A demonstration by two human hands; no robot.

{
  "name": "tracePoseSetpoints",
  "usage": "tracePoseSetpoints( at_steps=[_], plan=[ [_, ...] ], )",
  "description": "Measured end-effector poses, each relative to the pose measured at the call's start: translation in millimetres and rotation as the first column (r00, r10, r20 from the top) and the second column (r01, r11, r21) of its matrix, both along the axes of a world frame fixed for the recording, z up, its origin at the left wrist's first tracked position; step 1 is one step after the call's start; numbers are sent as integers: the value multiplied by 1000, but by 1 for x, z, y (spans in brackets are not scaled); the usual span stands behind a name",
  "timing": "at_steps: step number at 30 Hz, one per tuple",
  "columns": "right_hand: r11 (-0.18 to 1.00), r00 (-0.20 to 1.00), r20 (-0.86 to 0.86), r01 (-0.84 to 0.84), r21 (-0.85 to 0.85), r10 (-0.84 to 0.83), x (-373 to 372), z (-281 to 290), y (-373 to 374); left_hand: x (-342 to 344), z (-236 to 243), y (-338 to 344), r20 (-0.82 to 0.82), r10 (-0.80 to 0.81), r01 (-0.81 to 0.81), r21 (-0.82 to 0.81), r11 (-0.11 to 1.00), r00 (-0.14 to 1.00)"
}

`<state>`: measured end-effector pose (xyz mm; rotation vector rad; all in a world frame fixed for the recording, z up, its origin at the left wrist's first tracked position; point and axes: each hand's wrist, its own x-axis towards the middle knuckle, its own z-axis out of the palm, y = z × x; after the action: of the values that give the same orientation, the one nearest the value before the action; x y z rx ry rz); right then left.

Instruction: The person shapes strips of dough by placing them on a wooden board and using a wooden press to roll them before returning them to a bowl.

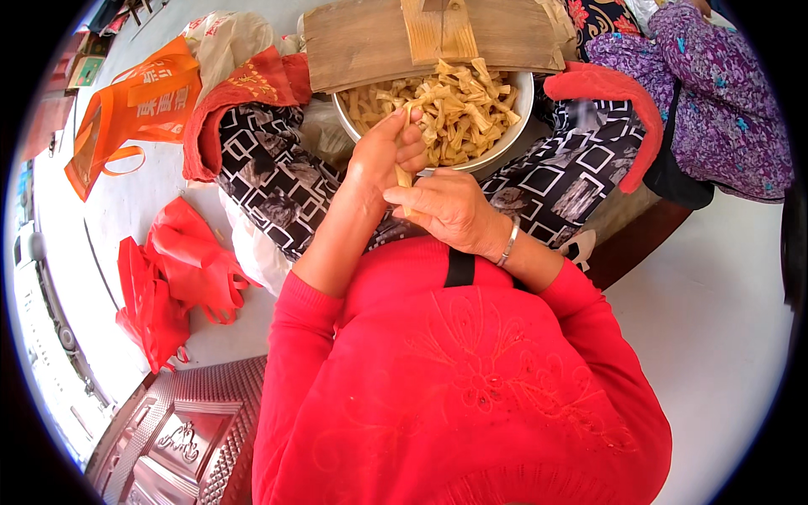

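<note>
Between my two hands is a pale yellow-tan strip point(403, 178), soft-looking and narrow. My left hand point(383, 156) is closed on its upper part, with one end sticking up past the fingertips. Lower down, my right hand point(459, 210), a bangle on its wrist, pinches the strip between thumb and finger. Just beyond them a round metal basin point(528, 101) holds many short, knotted yellow-tan pieces point(471, 118) of similar colour. A wooden board point(362, 46) lies across the basin's far side and covers part of it.
Red cloths point(627, 101) drape over both knees. On the left are an orange bag point(139, 109), crumpled red bags point(189, 261) and a dark red embossed panel point(181, 438). At the far right sits another person in purple floral clothing point(724, 93).
</note>
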<state>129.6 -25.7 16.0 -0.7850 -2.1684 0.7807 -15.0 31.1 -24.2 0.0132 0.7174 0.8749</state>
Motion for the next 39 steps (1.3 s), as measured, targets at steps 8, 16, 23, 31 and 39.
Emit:
tracePoseSetpoints(
  at_steps=[8, 16, 23, 31, 39],
  plan=[
    [531, 818, -467, -246, -811, -335, 6, 12, 2, 14, 5, -12, -320, 31, 23, 163, 986, 947],
    [881, 918, -3, 381, 282, -396, 17, 14, 34, 2, 3, -29, -871, 388, 753, 467, 463, 302],
    [814, 879, -87, 393, -427, -470, 11, -25, 38, 11, 26, -29, -718, 696, 845, 372, 385, -1],
    [948, 932, -200, 317, 39, -304, 6, -24, 42, -9, 23, -19, -960, -5, 848, 246, 470, 282],
    [880, 831, -293, 433, -195, -474, 6, -32, 42, 2, 16, -11, -655, 54, 383, 505, 774, 754]
  ],
)
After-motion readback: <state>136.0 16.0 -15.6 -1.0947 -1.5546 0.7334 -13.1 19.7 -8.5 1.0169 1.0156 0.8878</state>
